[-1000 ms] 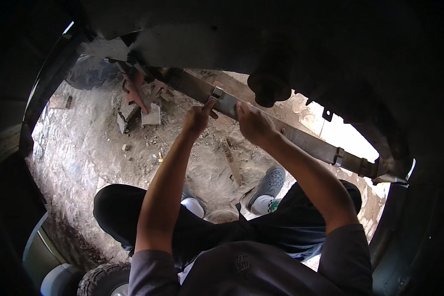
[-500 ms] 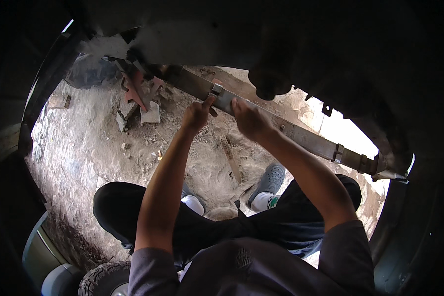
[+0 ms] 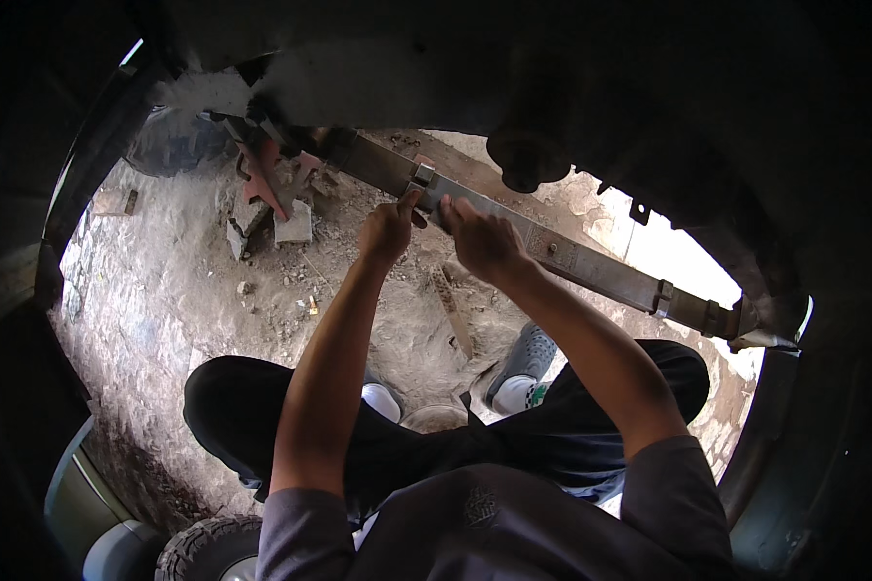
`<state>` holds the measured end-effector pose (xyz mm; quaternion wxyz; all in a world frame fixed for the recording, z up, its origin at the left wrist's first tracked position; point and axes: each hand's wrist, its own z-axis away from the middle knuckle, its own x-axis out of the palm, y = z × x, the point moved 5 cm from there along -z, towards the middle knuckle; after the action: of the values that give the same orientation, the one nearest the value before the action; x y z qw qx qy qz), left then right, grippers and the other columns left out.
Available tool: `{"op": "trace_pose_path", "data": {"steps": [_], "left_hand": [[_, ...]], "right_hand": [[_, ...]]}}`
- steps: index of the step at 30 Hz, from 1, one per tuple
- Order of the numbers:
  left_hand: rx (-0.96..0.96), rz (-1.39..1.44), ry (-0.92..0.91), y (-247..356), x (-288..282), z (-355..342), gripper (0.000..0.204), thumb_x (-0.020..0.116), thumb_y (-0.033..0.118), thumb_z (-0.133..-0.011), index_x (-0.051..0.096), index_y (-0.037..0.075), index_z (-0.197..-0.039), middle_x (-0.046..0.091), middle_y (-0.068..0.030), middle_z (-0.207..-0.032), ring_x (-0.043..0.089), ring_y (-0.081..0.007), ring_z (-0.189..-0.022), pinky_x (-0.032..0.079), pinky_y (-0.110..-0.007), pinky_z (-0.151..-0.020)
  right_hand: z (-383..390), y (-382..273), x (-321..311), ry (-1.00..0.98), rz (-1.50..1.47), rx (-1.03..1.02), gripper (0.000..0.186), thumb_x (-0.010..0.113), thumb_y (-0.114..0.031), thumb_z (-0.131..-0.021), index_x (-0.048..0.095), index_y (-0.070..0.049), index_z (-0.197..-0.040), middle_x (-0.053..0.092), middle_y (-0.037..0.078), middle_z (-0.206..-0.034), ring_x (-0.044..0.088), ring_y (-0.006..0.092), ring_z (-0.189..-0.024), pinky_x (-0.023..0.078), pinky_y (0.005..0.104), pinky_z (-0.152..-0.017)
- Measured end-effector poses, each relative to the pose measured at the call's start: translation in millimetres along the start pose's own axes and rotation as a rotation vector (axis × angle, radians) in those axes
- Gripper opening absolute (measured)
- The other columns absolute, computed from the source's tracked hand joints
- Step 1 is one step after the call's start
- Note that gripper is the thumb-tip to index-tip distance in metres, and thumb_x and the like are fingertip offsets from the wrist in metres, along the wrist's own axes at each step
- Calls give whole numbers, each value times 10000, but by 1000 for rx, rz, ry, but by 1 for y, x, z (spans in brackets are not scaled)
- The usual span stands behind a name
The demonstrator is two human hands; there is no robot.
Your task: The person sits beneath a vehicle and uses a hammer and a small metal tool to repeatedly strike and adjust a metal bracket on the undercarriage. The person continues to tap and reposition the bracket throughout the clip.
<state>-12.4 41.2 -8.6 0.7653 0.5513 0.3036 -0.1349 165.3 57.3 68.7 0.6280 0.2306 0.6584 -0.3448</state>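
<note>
A long grey metal leaf spring (image 3: 591, 269) runs slantwise across the view, from upper left down to the right. Metal clips band it, one clip (image 3: 423, 175) near my hands and another farther right. My left hand (image 3: 388, 232) is closed on the spring's near edge just below that clip, its thumb pointing up at it. Right beside it, my right hand (image 3: 484, 240) grips the same edge, with fingertips curled over the spring's upper face. Whatever lies under the fingers of either hand is hidden.
Dark vehicle bodywork arches around and overhead. A reddish metal stand (image 3: 262, 179) and a pale block (image 3: 295, 224) are on the dirt ground at upper left. A flat strip (image 3: 452, 312) lies between my feet. A tyre (image 3: 208, 547) stands at lower left.
My right hand has slid a little to the left along the leaf spring, closer to the clip and my left hand. The left hand has stayed almost in place.
</note>
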Motion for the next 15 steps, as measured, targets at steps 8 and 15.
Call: {"op": "trace_pose_path", "data": {"steps": [8, 15], "left_hand": [[-84, -64, -62, -8, -7, -5, 780, 432, 715, -1040, 805, 30, -1024, 736, -330, -981, 711, -504, -1055, 550, -567, -917], [-29, 3, -22, -9, 1, 4, 794, 508, 728, -1010, 805, -3, -921, 739, -310, -884, 730, -483, -979, 549, -548, -856]], "right_hand": [[53, -53, 28, -311, -277, 130, 265, 463, -160, -1072, 604, -48, -1266, 687, 209, -1219, 751, 410, -933, 603, 555, -758], [114, -62, 117, -359, -460, 261, 593, 591, -157, -1003, 471, -72, -1578, 600, 214, -1319, 664, 407, -1169, 550, 508, -1004]]}}
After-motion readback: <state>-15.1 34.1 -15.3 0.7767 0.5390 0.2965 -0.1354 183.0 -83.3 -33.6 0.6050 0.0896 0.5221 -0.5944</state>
